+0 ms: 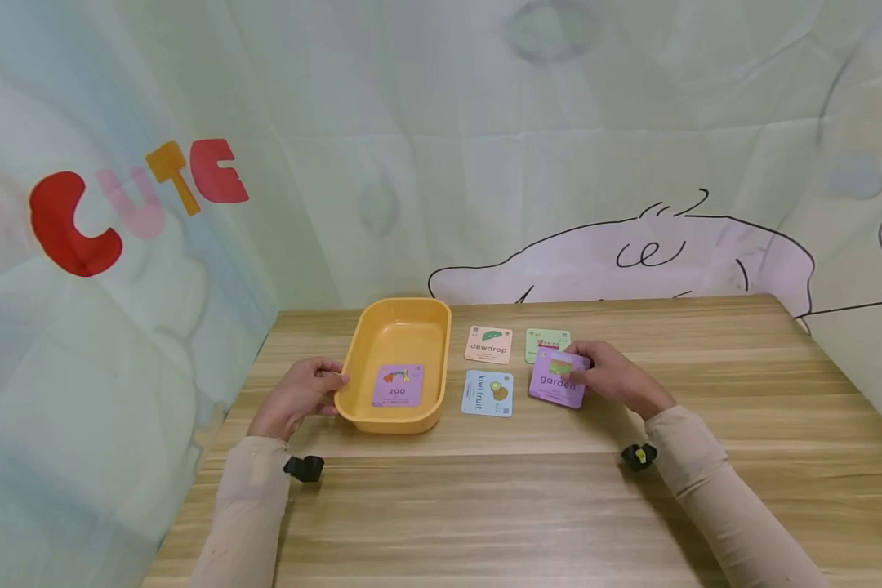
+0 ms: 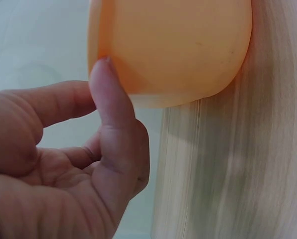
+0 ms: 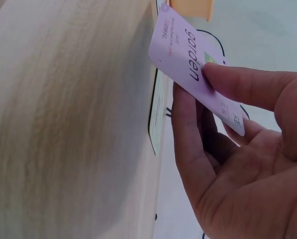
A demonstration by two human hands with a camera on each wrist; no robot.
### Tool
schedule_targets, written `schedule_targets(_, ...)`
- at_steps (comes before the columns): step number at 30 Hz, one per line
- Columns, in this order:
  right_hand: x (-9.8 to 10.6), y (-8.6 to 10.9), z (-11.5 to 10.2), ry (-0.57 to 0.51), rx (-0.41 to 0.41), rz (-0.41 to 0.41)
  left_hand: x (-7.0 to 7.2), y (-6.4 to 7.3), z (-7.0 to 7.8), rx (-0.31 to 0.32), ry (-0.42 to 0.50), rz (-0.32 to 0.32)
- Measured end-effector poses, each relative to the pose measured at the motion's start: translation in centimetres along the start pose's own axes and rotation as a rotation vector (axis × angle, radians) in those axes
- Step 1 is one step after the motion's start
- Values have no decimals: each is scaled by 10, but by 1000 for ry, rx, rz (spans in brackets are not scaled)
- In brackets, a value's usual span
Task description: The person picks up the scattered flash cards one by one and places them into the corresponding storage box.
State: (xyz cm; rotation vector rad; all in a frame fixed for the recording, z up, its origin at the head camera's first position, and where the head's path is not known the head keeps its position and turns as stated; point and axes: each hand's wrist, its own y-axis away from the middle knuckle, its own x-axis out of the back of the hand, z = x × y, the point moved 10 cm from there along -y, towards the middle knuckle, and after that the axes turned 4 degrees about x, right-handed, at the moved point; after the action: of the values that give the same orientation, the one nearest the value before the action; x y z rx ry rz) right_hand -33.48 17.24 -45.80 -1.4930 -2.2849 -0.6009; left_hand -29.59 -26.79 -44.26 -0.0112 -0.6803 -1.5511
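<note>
My right hand [image 1: 608,377] pinches a purple card [image 1: 551,390] reading "garden" between thumb and fingers. In the right wrist view that card [image 3: 188,64] is tilted, raised over the table. My left hand [image 1: 305,396] pinches the near left rim of a yellow plastic tray [image 1: 393,425], thumb and finger on its edge [image 2: 96,45]. Inside the tray lies a purple card [image 1: 397,388] marked "zoo". Right of the tray lie a pink "dewdrop" card [image 1: 488,346] and a blue "kiwi fruit" card [image 1: 488,394]. The garden card partly covers a green card [image 1: 540,336].
The cards and tray are on a wood-grain table [image 1: 485,506]. Behind it hangs a pale printed cloth [image 1: 382,122] with cartoon lines and coloured letters. Each wrist wears a small black camera [image 1: 305,468].
</note>
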Motion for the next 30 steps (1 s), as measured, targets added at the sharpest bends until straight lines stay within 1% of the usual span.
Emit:
schedule_targets(7, 1, 1, -3, 0, 1, 6, 0, 0, 0, 2, 0, 0)
schedule_targets(18, 4, 0, -7, -4, 40, 21, 0, -1, 1, -6, -3, 1)
schedule_targets(30, 6, 0, -9, -24, 40, 46, 0, 0, 1, -3, -2, 1)
